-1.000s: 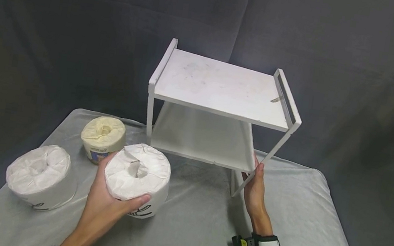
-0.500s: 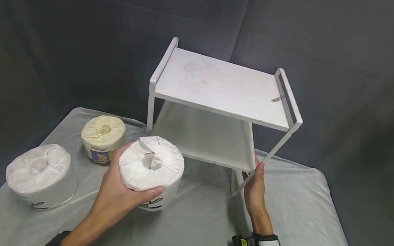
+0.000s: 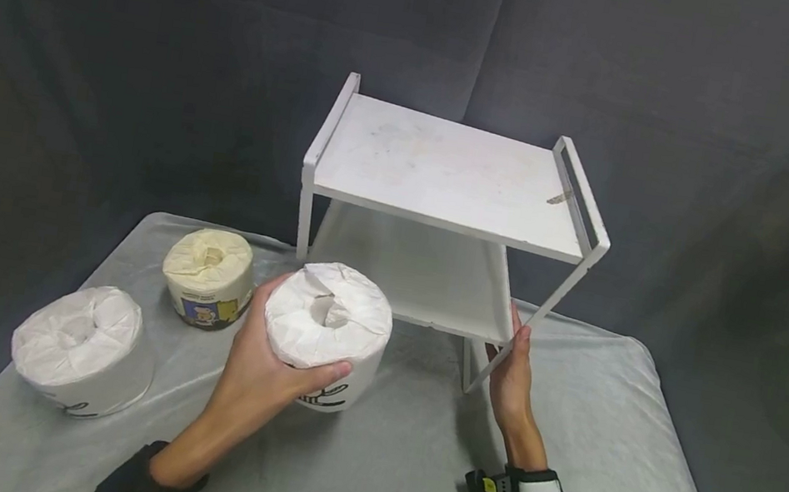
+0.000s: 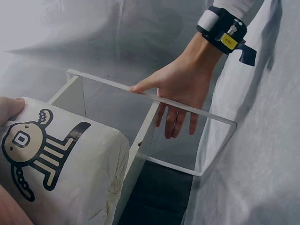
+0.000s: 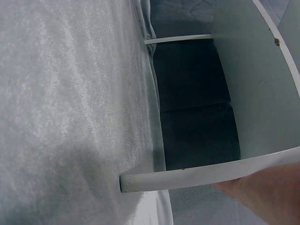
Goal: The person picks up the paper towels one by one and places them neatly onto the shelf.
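My left hand (image 3: 262, 369) grips a white paper-wrapped toilet paper roll (image 3: 327, 321) from its left side, thumb across the front. Tilted slightly, the roll overlaps the front left of the lower shelf in the head view. A dog-like drawing marks its wrapper (image 4: 70, 154) in the left wrist view. My right hand (image 3: 513, 380) holds the right side frame of a white two-tier shelf rack (image 3: 450, 174), thumb (image 4: 145, 85) on the frame's edge and fingers beyond it. In the right wrist view, part of that hand (image 5: 269, 192) shows beside the frame bar (image 5: 201, 175).
A second white roll (image 3: 78, 344) stands at the left of the cloth-covered table (image 3: 392, 481). Behind it is a cream-wrapped roll (image 3: 207, 274) with a blue and yellow label. A dark grey curtain (image 3: 426, 23) hangs behind the rack.
My left hand has carried the white roll rightward and away from me, closer to the rack's lower shelf. The right hand has stayed on the rack's frame.
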